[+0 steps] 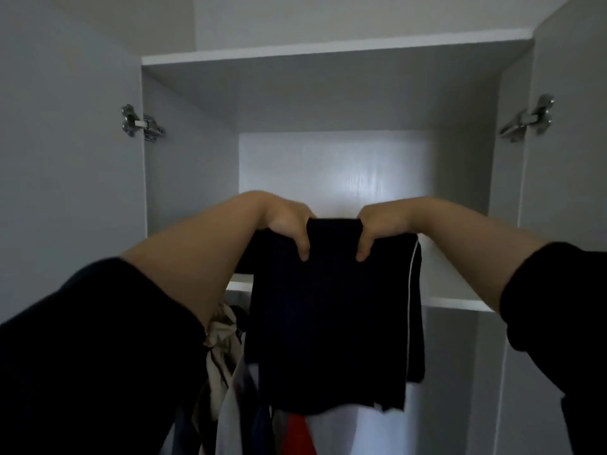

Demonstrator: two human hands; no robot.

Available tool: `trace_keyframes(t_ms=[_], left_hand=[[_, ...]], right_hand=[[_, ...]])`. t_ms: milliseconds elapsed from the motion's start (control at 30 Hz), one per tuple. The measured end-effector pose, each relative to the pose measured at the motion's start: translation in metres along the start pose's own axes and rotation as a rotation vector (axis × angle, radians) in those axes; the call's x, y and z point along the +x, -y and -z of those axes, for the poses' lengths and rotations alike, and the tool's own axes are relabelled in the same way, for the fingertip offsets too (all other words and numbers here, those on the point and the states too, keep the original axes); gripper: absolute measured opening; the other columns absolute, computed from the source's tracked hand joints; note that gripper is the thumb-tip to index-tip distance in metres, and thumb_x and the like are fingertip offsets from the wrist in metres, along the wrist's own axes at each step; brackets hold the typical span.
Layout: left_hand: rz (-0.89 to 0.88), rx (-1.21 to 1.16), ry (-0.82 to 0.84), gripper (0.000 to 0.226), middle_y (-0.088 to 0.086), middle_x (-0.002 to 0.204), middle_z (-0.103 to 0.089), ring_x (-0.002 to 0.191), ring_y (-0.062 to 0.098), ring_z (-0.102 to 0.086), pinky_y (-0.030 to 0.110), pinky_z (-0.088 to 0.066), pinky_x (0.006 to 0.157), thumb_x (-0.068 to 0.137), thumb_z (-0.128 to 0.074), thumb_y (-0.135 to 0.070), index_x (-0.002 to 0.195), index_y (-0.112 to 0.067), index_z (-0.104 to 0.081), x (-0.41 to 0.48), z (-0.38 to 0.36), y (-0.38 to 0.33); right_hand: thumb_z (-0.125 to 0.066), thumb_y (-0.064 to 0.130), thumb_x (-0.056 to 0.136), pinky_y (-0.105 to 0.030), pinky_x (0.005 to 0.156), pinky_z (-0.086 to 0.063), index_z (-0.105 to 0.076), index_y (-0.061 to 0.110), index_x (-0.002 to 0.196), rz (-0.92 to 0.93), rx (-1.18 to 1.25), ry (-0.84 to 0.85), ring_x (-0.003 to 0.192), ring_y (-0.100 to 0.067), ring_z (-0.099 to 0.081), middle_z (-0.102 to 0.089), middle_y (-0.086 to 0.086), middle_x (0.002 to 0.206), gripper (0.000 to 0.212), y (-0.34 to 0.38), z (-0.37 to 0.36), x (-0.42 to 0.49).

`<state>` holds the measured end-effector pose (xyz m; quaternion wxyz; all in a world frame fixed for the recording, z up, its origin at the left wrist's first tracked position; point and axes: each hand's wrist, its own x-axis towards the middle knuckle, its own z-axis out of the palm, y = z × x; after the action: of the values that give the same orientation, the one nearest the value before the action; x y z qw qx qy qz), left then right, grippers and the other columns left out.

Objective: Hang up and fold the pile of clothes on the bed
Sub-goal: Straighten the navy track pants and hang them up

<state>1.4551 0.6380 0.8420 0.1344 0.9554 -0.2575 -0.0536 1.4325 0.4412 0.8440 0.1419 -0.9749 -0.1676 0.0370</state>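
1. The dark garment [328, 323] hangs in mid-air before the open wardrobe [190, 178]. Its top edge is level with the shelf [460, 303] opening, and the hanging clothes [226, 356] are at its 7 o'clock.
2. The left hand [285, 221] pinches its top edge at 11 o'clock and the right hand [381, 221] at 1 o'clock. One digit of each shows in front, the rest hidden behind the cloth.
3. It looks soft, light and limp, likely to sag or unfold if held by one corner. Both top corners, or a flat palm beneath, seem the safest hold.
4. Its long axis runs from 12 to 6, gripped edge up and loose hem down. A thin pale stripe edges the layer at 3 o'clock.
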Motion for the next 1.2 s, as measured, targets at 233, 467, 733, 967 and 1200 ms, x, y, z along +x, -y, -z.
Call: trace_keyframes(t_ms=[233, 467, 733, 967, 1200], left_hand=[[-0.173, 0.513, -0.734, 0.02, -0.003, 0.081, -0.057, 0.077, 0.023, -0.056, 0.028, -0.038, 0.059, 0.074, -0.066, -0.011, 0.089, -0.023, -0.059, 0.079, 0.133, 0.013], [-0.256, 0.993, -0.925, 0.027, 0.008, 0.102, -0.059, 0.09, 0.029, -0.059, 0.037, -0.04, 0.068, 0.083, -0.055, -0.013, 0.109, -0.013, -0.049, 0.156, 0.086, 0.089], [-0.21, 0.746, -0.3, 0.051, 0.007, 0.118, -0.048, 0.105, 0.025, -0.049, 0.038, -0.046, 0.082, 0.086, -0.061, -0.032, 0.129, -0.017, -0.04, 0.196, -0.058, 0.174], [-0.086, 0.1, -0.313, 0.046, 0.005, 0.125, -0.059, 0.109, 0.02, -0.054, 0.029, -0.038, 0.09, 0.102, -0.028, -0.038, 0.115, -0.014, -0.064, 0.247, -0.004, 0.168], [0.075, 0.16, -0.142, 0.06, 0.002, 0.161, -0.005, 0.148, 0.022, -0.004, 0.046, -0.007, 0.119, 0.1, -0.018, -0.053, 0.153, -0.027, -0.008, 0.317, -0.052, 0.21]], right_hand=[[-0.073, 0.015, 0.071, -0.034, 0.063, -0.049, -0.063, 0.009, 0.086, 0.072, -0.236, -0.798, 0.078, -0.03, -0.062, -0.065, -0.01, 0.083, 0.019, -0.001, 0.11, 0.098], [-0.062, 0.009, 0.07, -0.037, 0.063, -0.036, -0.056, 0.004, 0.092, 0.249, -0.66, -1.101, 0.075, -0.035, -0.056, -0.059, -0.014, 0.085, 0.023, -0.047, 0.039, 0.194], [-0.06, 0.035, 0.078, -0.034, 0.086, -0.036, -0.047, 0.016, 0.123, 0.165, -0.825, -0.484, 0.105, -0.023, -0.045, -0.049, -0.003, 0.116, 0.051, -0.108, -0.102, 0.234], [-0.04, 0.044, 0.097, -0.031, 0.082, -0.045, -0.066, 0.016, 0.104, 0.113, -0.058, -0.589, 0.099, -0.021, -0.058, -0.062, -0.002, 0.107, 0.039, -0.094, -0.041, 0.26], [-0.029, 0.04, 0.102, -0.033, 0.114, -0.02, -0.031, 0.023, 0.149, -0.217, 0.005, -0.252, 0.141, -0.023, -0.028, -0.028, -0.003, 0.156, 0.05, -0.135, -0.068, 0.313]])
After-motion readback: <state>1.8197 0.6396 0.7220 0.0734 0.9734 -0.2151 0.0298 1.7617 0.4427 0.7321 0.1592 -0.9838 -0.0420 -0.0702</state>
